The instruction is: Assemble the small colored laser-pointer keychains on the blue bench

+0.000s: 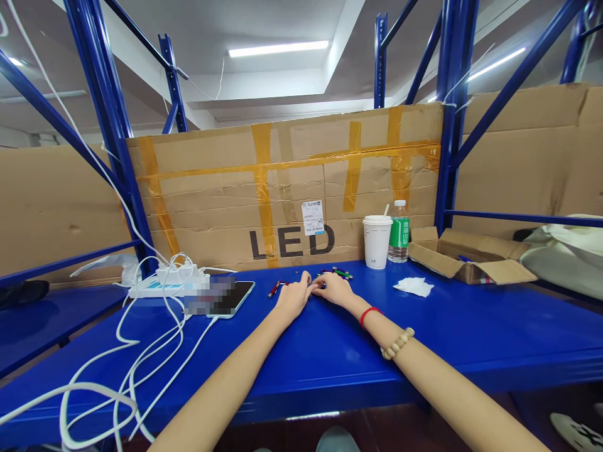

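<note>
My left hand point(294, 297) and my right hand point(333, 291) meet over the middle of the blue shelf top point(348, 351). Their fingertips are drawn together and almost touching. Whatever they pinch is too small and too covered by the fingers to name. Beside my left hand lie small shiny red stick-like pieces point(274, 289). Just beyond my right hand are several slim pieces, among them a green one point(343, 274) and some dark or purple ones. A red cord and a beaded bracelet point(398, 343) circle my right wrist and forearm.
At left, a phone point(241, 295) lies by a white power strip point(176, 276) with tangled white cables point(125, 342). Back right hold a white paper cup point(377, 243), a water bottle point(399, 233), a crumpled tissue point(414, 287) and an open cardboard box point(471, 254). Cardboard point(217, 207) walls the back.
</note>
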The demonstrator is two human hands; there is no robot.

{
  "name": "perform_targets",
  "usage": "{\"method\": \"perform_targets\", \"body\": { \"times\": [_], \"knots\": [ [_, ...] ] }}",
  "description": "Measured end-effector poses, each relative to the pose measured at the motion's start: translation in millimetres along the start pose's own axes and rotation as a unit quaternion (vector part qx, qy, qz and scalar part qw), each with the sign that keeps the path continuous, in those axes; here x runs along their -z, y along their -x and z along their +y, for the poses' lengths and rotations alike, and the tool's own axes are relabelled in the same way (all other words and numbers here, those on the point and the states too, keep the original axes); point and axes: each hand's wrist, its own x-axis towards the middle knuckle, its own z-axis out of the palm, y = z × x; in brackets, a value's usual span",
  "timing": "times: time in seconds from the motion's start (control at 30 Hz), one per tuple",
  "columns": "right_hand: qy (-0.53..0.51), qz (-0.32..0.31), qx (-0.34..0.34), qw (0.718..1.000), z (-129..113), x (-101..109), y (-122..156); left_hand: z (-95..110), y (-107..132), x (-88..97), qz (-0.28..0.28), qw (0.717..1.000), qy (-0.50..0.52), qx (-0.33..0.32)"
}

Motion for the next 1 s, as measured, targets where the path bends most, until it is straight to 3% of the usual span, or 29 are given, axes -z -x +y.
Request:
{"method": "perform_targets", "body": {
  "times": [0.5,1.0],
  "knots": [
    [-0.033,-0.005,0.005,0.999,0.5,-0.1,0.6,-5.8,-3.8,-0.5,0.019,0.999,-0.005,0.039],
    [-0.03,-0.009,0.01,0.999,1.1,-1.8,-0.4,-7.8,-3.0,-2.0,0.001,0.999,-0.024,0.037]
  ]
}}
